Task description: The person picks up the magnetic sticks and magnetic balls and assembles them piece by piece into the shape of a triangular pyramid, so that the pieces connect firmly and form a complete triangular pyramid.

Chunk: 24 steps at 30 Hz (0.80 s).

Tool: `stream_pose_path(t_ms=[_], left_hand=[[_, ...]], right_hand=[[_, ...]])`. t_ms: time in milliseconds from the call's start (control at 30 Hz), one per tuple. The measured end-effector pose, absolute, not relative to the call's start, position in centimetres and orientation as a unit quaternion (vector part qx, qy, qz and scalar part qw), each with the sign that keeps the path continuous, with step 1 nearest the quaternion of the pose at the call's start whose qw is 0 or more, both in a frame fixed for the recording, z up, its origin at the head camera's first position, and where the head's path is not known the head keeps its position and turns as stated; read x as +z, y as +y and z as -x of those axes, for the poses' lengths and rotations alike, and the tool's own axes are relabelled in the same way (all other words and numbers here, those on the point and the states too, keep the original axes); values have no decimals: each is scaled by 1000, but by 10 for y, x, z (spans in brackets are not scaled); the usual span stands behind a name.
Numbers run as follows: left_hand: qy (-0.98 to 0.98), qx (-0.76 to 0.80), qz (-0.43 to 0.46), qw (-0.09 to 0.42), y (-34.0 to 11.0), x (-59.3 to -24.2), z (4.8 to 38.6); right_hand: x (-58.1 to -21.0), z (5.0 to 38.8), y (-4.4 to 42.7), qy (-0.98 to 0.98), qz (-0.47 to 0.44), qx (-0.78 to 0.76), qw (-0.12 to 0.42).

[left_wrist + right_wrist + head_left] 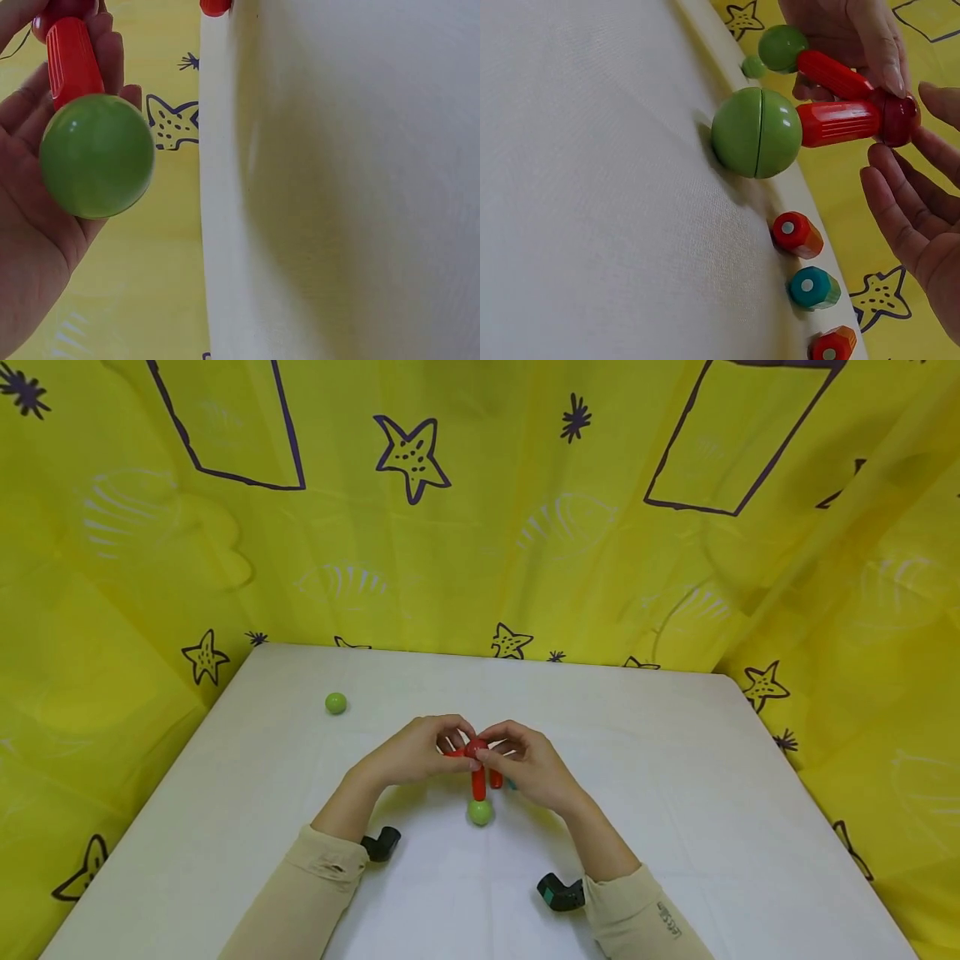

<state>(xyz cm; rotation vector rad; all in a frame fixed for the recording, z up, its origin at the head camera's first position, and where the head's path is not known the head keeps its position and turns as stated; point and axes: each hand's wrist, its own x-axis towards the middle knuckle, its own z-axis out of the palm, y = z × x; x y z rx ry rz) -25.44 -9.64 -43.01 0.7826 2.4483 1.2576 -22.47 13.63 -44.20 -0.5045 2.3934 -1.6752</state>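
Thumb and fingers of my left hand (416, 750) (34, 202) pinch a dark red ball (476, 748) (898, 120) where sticks join it. My right hand (536, 768) (926, 214) holds the same ball from the other side with its fingertips. One red stick (478, 783) (838, 124) runs from the ball down to a green ball (480, 812) (756, 133) low over the table. A second red stick (835, 75) angles off beside it, with another green ball (782, 48) on its end; in the head view my left hand mostly hides this part.
Beyond my right fingers lie a loose red stick (496, 779) (797, 234), a teal one (814, 287) and another red one (834, 345). A single green ball (336, 702) rests at the back left of the white table (637, 727). A yellow patterned curtain (480, 543) hangs behind.
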Motion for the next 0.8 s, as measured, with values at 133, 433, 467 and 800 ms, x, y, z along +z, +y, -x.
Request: stream_pose_path(t_ms=[133,433,467,800], left_hand=[[850,428,-277,134,-97,-432,256],[850,426,-281,129,-102,-436,259],[850,427,-282,129,-103,-437,259],[841,444,-276,140,-105,-438,260]], right_hand=[[-440,227,141,812,156,-556,87],[-440,237,167,836,106,-531,85],[-440,238,170,844,100,-521,82],[-442,245,204,910,48,-403,87]])
